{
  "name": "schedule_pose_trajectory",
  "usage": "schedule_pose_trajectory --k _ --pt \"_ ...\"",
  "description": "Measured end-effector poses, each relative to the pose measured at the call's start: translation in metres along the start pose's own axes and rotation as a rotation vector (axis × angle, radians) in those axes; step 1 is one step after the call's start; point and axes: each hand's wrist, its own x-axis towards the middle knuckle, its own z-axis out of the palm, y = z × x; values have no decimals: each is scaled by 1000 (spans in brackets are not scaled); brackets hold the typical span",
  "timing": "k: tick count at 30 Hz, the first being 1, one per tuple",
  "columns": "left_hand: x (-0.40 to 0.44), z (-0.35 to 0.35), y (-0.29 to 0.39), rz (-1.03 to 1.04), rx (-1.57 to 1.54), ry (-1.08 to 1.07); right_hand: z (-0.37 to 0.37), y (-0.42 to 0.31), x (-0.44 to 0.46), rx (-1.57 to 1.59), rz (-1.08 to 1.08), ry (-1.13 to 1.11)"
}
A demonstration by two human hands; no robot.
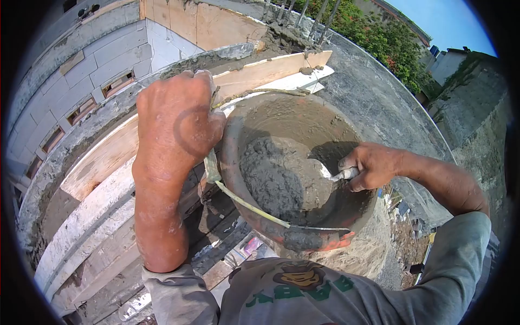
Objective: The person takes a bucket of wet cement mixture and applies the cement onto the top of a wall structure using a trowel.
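Observation:
A round bucket [338, 116] coated in cement sits tilted at the middle, with grey wet mortar [273, 173] inside. My right hand [371, 165] is wrapped round the handle of a trowel [320, 169], whose blade is partly sunk in the mortar. At the bucket's left side my left hand [181, 119] is closed in a fist above the wooden boards; what its fingers hold, if anything, is hidden. A pale bucket handle [252, 207] curves round the near side of the rim.
Formwork boards [260, 73] run along a concrete-topped block wall [116, 51] at the left. Rebar [326, 21] stands up at the top. A grey slab [374, 92] lies beyond the bucket, and a sand pile [355, 257] is below it. Planks [103, 244] lie at the lower left.

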Motion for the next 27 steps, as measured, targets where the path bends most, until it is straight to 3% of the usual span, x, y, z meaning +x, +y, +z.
schedule_pose_trajectory --k 3,4,10,16,23,27 --pt "0 0 1 -1 -11 1 -13 1 -5 251 100 -96" --pt "0 0 1 8 -15 12 -15 0 -7 160 99 -50" --pt "1 -8 7 -36 -13 -51 -6 28 -31 279 -116 128" --pt "2 -11 9 -43 -3 -56 -16 35 -69 250 119 266" --pt "2 -9 8 -59 -26 -69 -42 30 -74 85 138 529" --pt "1 -7 7 -54 -17 -69 -59 42 -72 371 149 556"
